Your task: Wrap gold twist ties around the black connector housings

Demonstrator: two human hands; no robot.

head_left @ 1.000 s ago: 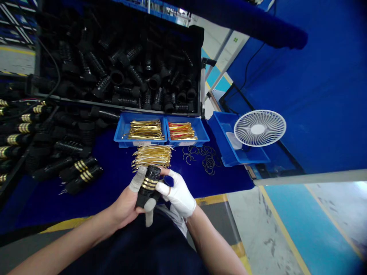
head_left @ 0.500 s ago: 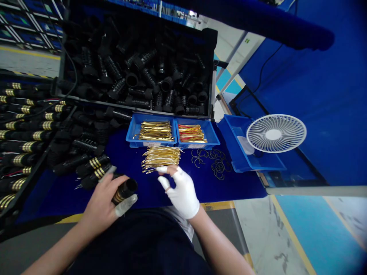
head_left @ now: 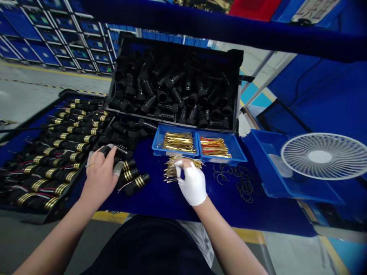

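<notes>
My left hand (head_left: 101, 173), with covers on some fingertips, has its fingers round a black ribbed part (head_left: 106, 149) at the edge of the loose black pile. Just right of it, several black parts with gold rings (head_left: 139, 181) lie on the blue table. My right hand (head_left: 191, 179), in a white glove with bare fingertips, is pinched over the heap of gold strips (head_left: 170, 170); whether a strip is between the fingers is too small to tell. Behind it stand a blue tray of gold strips (head_left: 178, 142) and a blue tray of red and gold strips (head_left: 213, 147).
A large black crate (head_left: 239, 91) of black ribbed parts stands at the back. Rows of gold-ringed parts (head_left: 57, 143) fill a tray on the left. Black open rings (head_left: 244, 189) lie on the right, near a white fan (head_left: 319, 156) and a blue bin (head_left: 275, 183).
The view has turned left. My left hand has left the gold-ringed part beside the others and moved to the black pile. My right hand's fingers have closed over the gold strips.
</notes>
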